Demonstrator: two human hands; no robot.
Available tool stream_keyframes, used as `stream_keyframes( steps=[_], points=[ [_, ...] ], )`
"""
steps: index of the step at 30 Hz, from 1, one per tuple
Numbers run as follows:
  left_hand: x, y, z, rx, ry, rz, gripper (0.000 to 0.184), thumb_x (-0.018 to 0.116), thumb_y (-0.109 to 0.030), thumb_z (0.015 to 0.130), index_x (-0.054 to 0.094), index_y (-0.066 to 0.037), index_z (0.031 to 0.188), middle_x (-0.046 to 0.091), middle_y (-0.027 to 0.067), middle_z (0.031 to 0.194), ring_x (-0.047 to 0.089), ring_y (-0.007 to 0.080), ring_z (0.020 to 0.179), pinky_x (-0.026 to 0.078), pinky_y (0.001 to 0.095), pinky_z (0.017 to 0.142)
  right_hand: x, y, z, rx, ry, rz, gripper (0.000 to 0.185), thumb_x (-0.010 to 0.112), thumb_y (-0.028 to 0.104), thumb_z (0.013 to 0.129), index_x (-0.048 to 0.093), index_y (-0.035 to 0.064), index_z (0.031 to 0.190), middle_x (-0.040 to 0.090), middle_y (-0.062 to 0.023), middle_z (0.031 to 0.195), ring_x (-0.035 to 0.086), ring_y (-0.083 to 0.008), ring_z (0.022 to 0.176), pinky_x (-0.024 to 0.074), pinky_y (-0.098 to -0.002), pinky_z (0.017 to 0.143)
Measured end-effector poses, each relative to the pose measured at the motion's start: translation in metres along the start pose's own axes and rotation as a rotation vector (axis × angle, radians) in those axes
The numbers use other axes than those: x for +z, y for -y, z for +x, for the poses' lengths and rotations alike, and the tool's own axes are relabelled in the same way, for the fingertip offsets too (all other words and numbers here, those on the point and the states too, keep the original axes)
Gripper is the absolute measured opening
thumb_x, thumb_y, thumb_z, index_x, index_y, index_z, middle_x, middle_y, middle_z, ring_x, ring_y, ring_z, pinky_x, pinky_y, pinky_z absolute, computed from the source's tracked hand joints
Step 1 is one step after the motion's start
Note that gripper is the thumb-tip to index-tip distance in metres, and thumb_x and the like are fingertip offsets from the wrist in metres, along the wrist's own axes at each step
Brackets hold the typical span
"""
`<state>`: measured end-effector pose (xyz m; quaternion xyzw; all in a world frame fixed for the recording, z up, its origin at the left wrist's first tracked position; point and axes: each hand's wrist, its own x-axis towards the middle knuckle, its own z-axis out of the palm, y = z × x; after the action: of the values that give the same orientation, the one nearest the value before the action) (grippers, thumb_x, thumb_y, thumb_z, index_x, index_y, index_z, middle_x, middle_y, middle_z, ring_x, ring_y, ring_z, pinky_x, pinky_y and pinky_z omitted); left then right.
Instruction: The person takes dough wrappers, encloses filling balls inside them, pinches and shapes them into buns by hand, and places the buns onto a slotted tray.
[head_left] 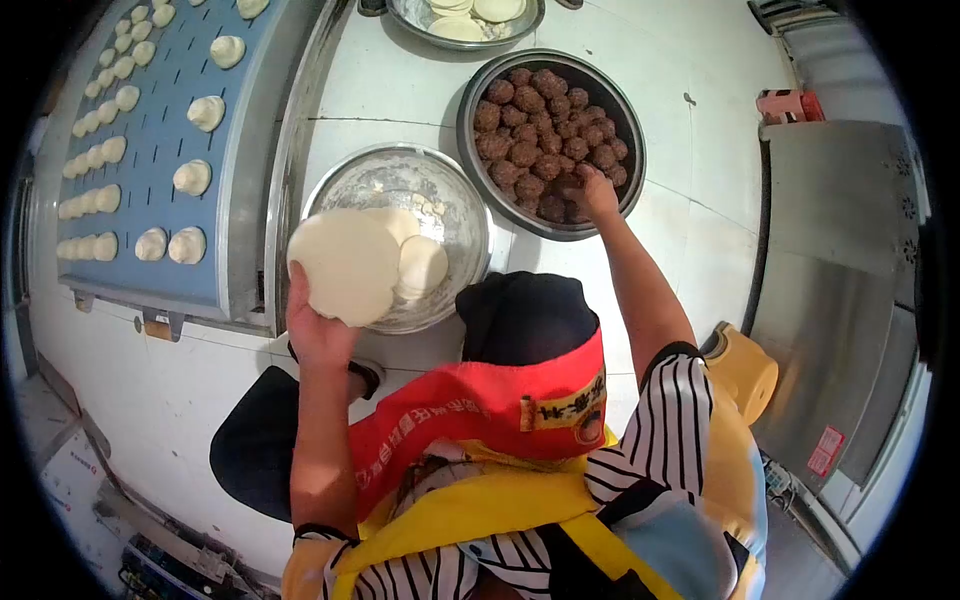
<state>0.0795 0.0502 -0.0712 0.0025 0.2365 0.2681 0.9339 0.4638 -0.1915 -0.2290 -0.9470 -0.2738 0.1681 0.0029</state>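
Note:
A round, flat dough wrapper [345, 267] rests on my left hand [325, 330], with the thumb curled over its left edge. Beneath it stands a metal bowl [465, 200] dusted with flour. More dough wrappers [420, 265] lie in that bowl, partly covered by the held one. On the right, my right hand [597, 195] reaches into a dark-rimmed basin [630, 115] full of brown filling balls [540, 125]. Its fingers are blurred and bent around a ball at the near right side of the heap.
To the left, a blue slatted conveyor [215, 150] carries rows of white dough pieces [192, 178]. Another metal bowl [535, 25] with flat wrappers stands at the top. A yellow-brown stool [745, 375] is by the steel cabinet [830, 280] on the right.

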Motion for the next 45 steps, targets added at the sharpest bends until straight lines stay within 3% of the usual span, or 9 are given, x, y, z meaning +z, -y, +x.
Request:
stream_keyframes(
  steps=[8,14,15,20,25,29,37,41,45],
  points=[
    [-0.013,0.013,0.022,-0.084,-0.053,0.046,0.051,0.035,-0.038,0.100,0.035,-0.005,0.139,0.041,0.0131,0.140,0.041,0.0307,0.128,0.032,0.0493,0.108,0.005,0.003,0.012,-0.340,0.118,-0.539,0.039,0.040,0.011,0.092,0.047,0.0109,0.130,0.047,-0.0074,0.128,0.042,-0.0269,0.120,0.0296,-0.0469,0.102],
    [-0.015,0.025,0.031,-0.115,-0.116,0.043,0.052,0.036,-0.041,0.099,0.037,-0.005,0.138,0.044,0.0132,0.138,0.043,0.0297,0.126,0.033,0.0484,0.107,-0.009,0.006,0.009,-0.357,0.175,-0.515,0.037,0.059,0.020,0.082,0.053,0.0089,0.117,0.049,-0.0081,0.119,0.041,-0.0276,0.120,0.0330,-0.0464,0.099],
    [-0.015,0.027,0.032,-0.108,-0.156,0.064,0.053,0.037,-0.041,0.099,0.037,-0.005,0.138,0.044,0.0132,0.138,0.043,0.0297,0.126,0.033,0.0484,0.106,-0.012,0.007,0.005,-0.311,0.126,-0.465,0.054,0.072,0.026,0.072,0.052,0.0073,0.119,0.050,-0.0093,0.118,0.044,-0.0278,0.118,0.0347,-0.0482,0.096],
    [-0.008,0.035,0.030,-0.107,-0.145,0.128,0.057,0.038,-0.049,0.097,0.041,-0.006,0.135,0.049,0.0122,0.134,0.048,0.0279,0.122,0.037,0.0461,0.104,-0.080,0.059,-0.021,-0.218,0.098,0.396,0.064,0.080,0.024,0.065,0.055,0.0015,0.119,0.057,-0.0160,0.112,0.059,-0.0299,0.102,0.0469,-0.0354,0.088],
    [0.017,0.039,0.011,-0.117,0.027,0.038,0.063,0.033,-0.055,0.096,0.039,-0.007,0.136,0.049,0.0112,0.133,0.048,0.0281,0.122,0.035,0.0444,0.106,-0.190,0.201,-0.121,-0.850,0.297,0.613,0.057,0.077,0.018,0.066,0.057,-0.0018,0.114,0.058,-0.0169,0.102,0.060,-0.0297,0.096,0.0472,-0.0352,0.085],
    [0.030,0.029,-0.026,-0.098,0.305,-0.057,0.073,0.027,-0.064,0.092,0.035,-0.007,0.138,0.045,0.0123,0.136,0.044,0.0280,0.125,0.035,0.0434,0.106,-0.196,0.260,-0.182,-0.967,0.112,0.452,0.051,0.077,0.019,0.067,0.056,0.0014,0.110,0.057,-0.0182,0.103,0.058,-0.0380,0.094,0.0487,-0.0418,0.079],
    [0.023,0.009,-0.098,0.236,0.103,0.461,0.043,0.056,-0.007,0.088,0.043,-0.002,0.129,0.054,0.0110,0.119,0.056,0.0215,0.111,0.047,0.0349,0.093,-0.191,0.290,-0.247,-1.207,-0.037,0.513,0.045,0.076,0.017,0.070,0.059,0.0053,0.109,0.058,-0.0140,0.108,0.061,-0.0329,0.086,0.0509,-0.0376,0.074],
    [0.029,-0.003,-0.135,0.195,0.126,0.275,0.046,0.060,-0.004,0.084,0.045,0.000,0.126,0.056,0.0124,0.117,0.058,0.0241,0.106,0.049,0.0380,0.092,-0.192,0.278,-0.229,-0.545,0.437,0.880,0.028,0.070,0.018,0.081,0.064,-0.0010,0.101,0.062,-0.0064,0.078,0.058,-0.0132,0.062,0.0473,-0.0267,0.056],
    [0.027,0.000,-0.152,0.163,0.202,0.312,0.047,0.062,-0.008,0.083,0.045,0.001,0.126,0.058,0.0124,0.115,0.059,0.0242,0.105,0.050,0.0377,0.090,-0.174,0.281,-0.228,-0.351,0.926,1.197,0.021,0.067,0.017,0.086,0.065,-0.0027,0.093,0.059,-0.0046,0.066,0.053,-0.0098,0.053,0.0418,-0.0229,0.047]
  ],
)
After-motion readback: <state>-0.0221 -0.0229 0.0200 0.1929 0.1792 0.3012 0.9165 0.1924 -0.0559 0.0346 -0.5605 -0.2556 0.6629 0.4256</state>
